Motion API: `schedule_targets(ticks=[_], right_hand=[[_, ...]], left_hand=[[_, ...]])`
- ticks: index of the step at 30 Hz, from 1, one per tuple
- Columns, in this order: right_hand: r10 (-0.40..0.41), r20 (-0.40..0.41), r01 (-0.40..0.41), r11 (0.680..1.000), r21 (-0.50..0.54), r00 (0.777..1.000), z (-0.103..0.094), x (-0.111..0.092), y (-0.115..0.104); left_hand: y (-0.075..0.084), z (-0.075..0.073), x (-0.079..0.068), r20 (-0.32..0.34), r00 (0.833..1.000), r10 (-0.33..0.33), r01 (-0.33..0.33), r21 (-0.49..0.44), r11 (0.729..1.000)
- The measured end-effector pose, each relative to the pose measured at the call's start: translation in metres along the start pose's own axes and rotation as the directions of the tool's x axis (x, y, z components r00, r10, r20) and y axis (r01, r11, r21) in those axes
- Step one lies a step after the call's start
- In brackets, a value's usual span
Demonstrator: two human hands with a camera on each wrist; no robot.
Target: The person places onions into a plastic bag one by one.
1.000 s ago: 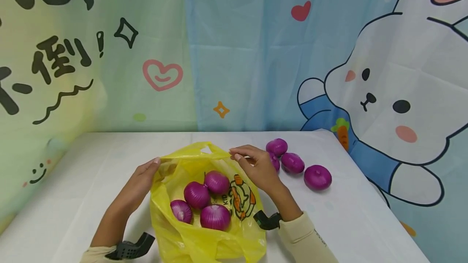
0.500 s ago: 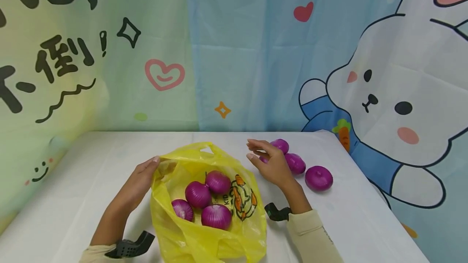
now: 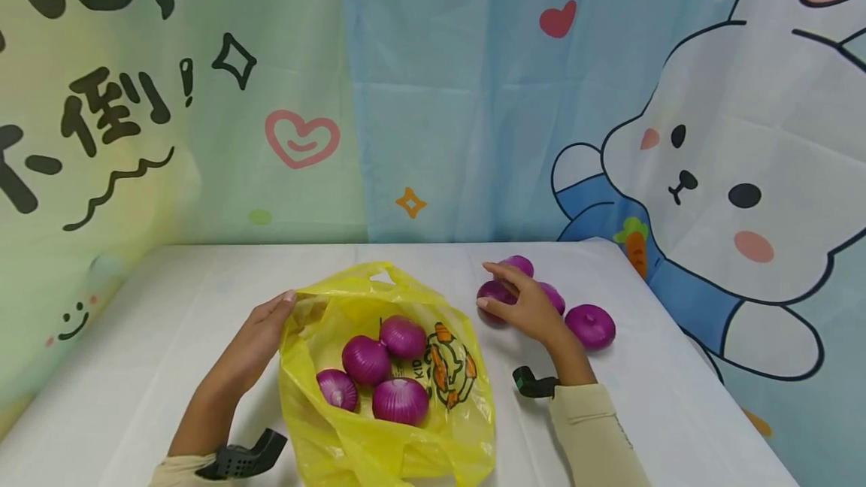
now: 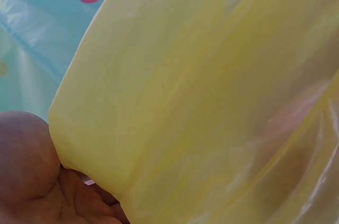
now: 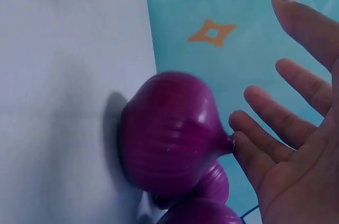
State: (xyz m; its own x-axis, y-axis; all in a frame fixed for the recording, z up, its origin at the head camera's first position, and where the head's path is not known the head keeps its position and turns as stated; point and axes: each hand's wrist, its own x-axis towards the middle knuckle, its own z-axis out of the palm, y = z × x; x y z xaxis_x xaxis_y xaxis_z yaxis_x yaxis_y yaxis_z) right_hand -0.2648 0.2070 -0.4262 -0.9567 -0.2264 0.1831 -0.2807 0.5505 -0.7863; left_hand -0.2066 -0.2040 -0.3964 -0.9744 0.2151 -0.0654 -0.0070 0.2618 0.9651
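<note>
A yellow plastic bag (image 3: pixel 325 442) lies open-mouthed in the head view, with several purple onions (image 3: pixel 365 361) inside. My left hand (image 3: pixel 258 333) grips the bag's left rim between thumb and fingers; the left wrist view shows yellow film (image 4: pixel 175 86) filling most of it. To the right of the bag, my right hand (image 3: pixel 534 310) hovers over a purple onion (image 3: pixel 492 292), its fingers spread. In the right wrist view that onion (image 5: pixel 167 134) sits in front of the open fingers, its stem tip close to them; I cannot tell whether they touch.
More loose onions lie around the right hand on the white table (image 3: pixel 629 412), one (image 3: pixel 590 327) to its right and others partly hidden behind it. A printed curtain (image 3: pixel 433 96) hangs behind the table's far edge.
My right hand has let go of the bag's far rim and moved right and slightly down to the loose onions. The left hand stays on the bag.
</note>
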Motion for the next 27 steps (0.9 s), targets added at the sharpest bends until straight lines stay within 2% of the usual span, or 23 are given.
schedule_targets(ticks=[6,10,16,19,22,27], right_hand=[[0.028,-0.016,-0.029,0.998,-0.058,0.999,-0.003,0.0,0.007],[0.03,-0.016,-0.032,0.99,-0.135,0.999,-0.004,0.0,0.011],[0.056,0.062,-0.038,0.963,-0.266,0.996,0.003,0.002,0.017],[0.051,0.117,-0.012,0.949,-0.316,0.992,0.009,0.002,0.014],[0.037,0.142,0.013,0.943,-0.332,0.989,0.014,0.003,0.009],[0.021,0.132,0.024,0.943,-0.332,0.991,0.017,0.002,0.006]], left_hand=[[-0.001,0.0,0.0,-0.001,1.0,0.012,-0.012,0.011,1.0],[-0.001,0.0,-0.001,-0.005,1.0,0.013,-0.013,0.021,1.0],[-0.001,0.0,0.0,-0.009,1.0,-0.002,0.002,0.014,1.0],[-0.001,0.0,0.0,-0.013,1.0,-0.002,0.002,0.006,1.0],[-0.001,0.0,0.0,-0.008,1.0,-0.003,0.003,0.001,1.0],[0.0,-0.001,0.0,0.002,1.0,-0.003,0.003,-0.004,1.0]])
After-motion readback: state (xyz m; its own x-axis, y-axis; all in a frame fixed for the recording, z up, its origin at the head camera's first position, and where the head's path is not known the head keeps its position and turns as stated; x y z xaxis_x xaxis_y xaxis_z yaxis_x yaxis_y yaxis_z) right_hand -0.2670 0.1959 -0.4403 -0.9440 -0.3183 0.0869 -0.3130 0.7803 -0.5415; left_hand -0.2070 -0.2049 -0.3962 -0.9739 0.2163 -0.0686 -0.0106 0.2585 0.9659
